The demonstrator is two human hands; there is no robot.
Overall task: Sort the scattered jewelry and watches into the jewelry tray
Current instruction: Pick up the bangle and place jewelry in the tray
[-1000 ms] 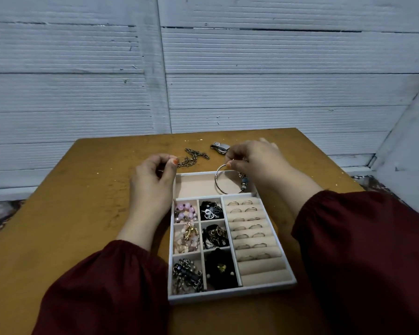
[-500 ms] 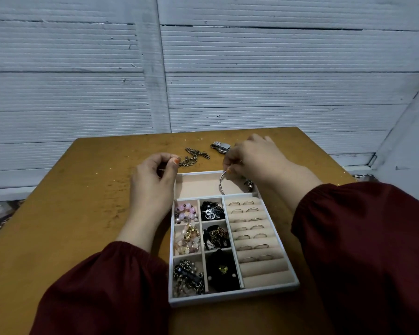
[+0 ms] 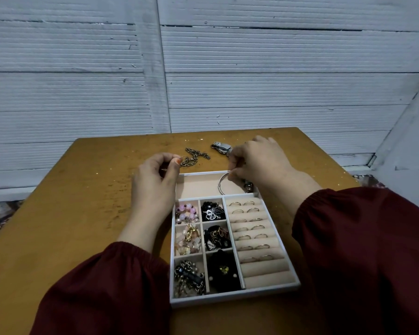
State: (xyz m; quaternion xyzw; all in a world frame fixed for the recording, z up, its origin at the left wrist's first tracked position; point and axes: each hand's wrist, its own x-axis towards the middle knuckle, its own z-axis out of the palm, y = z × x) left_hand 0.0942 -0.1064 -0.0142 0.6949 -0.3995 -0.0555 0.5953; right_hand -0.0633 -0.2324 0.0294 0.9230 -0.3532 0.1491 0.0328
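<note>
The white jewelry tray with beige lining lies on the table in front of me. My right hand pinches a silver bangle with a dark charm, and the bangle hangs inside the tray's long far compartment. My left hand rests beside the tray's far left corner with its fingers curled; a thin glint of metal shows between the fingertips. A dull link chain lies on the table just behind the left thumb. A silver watch lies behind my right hand.
The tray's small compartments hold pink beads, gold pieces and dark items, and several rings sit in the ring rolls on the right. The wooden table ends at a white ribbed wall.
My right hand has lowered the bangle from above the tray's far rim into the far compartment, with the charm now at its right end. The left hand, chain and watch have stayed put.
</note>
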